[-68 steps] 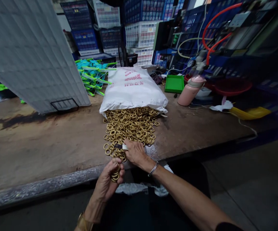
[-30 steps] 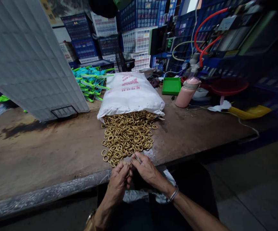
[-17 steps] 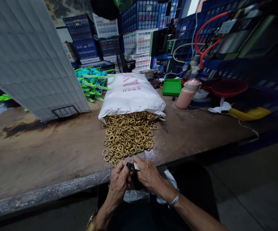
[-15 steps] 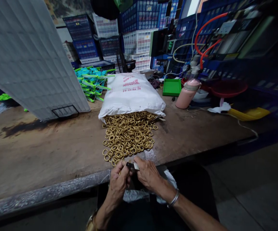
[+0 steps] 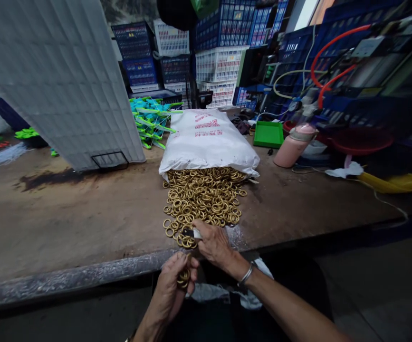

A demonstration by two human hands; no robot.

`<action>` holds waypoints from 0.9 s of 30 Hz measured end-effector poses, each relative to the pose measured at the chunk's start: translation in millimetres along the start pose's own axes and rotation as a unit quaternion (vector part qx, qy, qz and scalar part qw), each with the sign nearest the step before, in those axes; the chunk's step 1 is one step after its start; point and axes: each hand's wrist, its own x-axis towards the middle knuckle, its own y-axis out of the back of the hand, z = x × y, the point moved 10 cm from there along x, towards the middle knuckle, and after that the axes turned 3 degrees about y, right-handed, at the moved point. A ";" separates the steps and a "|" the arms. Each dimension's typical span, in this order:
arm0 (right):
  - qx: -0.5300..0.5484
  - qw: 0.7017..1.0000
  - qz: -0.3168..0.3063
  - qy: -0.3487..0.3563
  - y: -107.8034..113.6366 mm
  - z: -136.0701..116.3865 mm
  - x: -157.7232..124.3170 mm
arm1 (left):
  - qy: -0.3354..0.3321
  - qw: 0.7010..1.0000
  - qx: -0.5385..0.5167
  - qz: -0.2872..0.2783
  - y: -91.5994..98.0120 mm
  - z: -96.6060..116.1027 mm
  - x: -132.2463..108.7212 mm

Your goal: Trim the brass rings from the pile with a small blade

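Several gold-coloured rings are gathered in my left hand, its fingers curled round them just below the table's front edge. My right hand grips a small knife-like tool with a dark flat end and a pale handle. That dark end lies over the near edge of a heap of gold rings, and I cannot tell whether it touches them. Behind the heap lies a white sack with red print, rings spilling from its open mouth.
A tall grey ribbed panel stands at the left, near blue and green plastic pieces. To the right are a green tray, a pink bottle and a yellow scoop. Stacked crates fill the back.
My hands have moved apart. The right, with the tool, went forward to the heap; the left dropped back with rings showing in it. The view has shifted left.
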 end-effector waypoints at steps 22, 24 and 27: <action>0.290 0.938 0.114 -0.149 12.5 53.4 22.0 | 0.014 0.996 -0.083 0.028 10.3 22.3 23.1; 0.316 0.927 0.129 -0.154 17.1 58.2 19.9 | -0.013 0.998 -0.051 0.032 5.0 27.7 28.7; 0.349 0.912 0.140 -0.165 20.3 62.4 14.8 | -0.070 0.994 0.033 0.076 2.8 37.5 35.3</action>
